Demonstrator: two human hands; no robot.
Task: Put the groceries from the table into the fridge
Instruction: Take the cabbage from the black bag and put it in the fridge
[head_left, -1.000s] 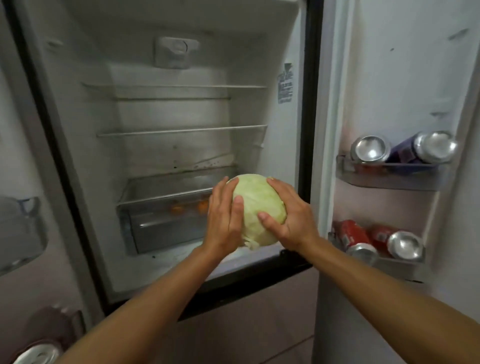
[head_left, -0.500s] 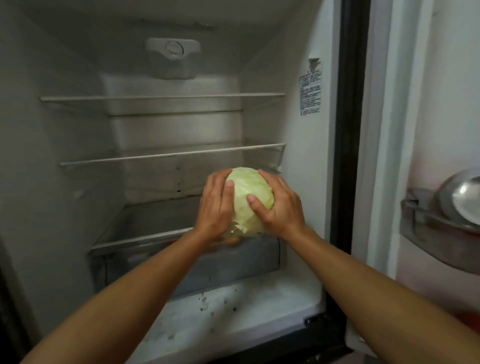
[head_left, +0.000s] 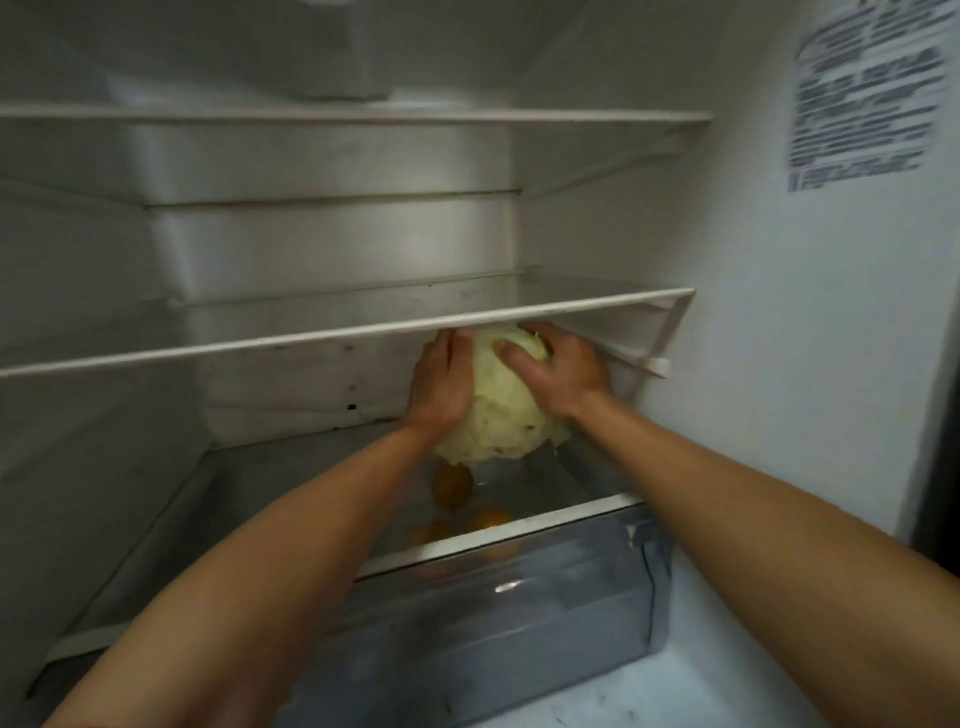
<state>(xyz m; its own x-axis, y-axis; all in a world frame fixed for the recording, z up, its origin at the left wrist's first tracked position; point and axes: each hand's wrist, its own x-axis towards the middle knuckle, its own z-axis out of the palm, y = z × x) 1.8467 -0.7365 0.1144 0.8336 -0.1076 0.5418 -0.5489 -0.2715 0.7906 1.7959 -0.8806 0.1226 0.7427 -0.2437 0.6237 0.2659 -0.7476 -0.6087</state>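
A pale green cabbage (head_left: 501, 410) is inside the fridge, held between both hands just under the middle glass shelf (head_left: 311, 338). My left hand (head_left: 441, 382) grips its left side and my right hand (head_left: 558, 371) covers its upper right. The cabbage hangs at or just above the glass cover (head_left: 291, 499) of the crisper drawer (head_left: 519, 618); I cannot tell whether it touches. Its far side is hidden.
Orange fruits (head_left: 452, 486) show through the glass inside the drawer. An upper shelf (head_left: 363, 115) spans the fridge above. A printed label (head_left: 867, 93) is stuck on the right inner wall. The space under the middle shelf is low.
Both hands have carried the cabbage forward into the fridge, under the middle shelf and over the drawer cover. The view has closed in, so the door shelves with cans are out of sight.
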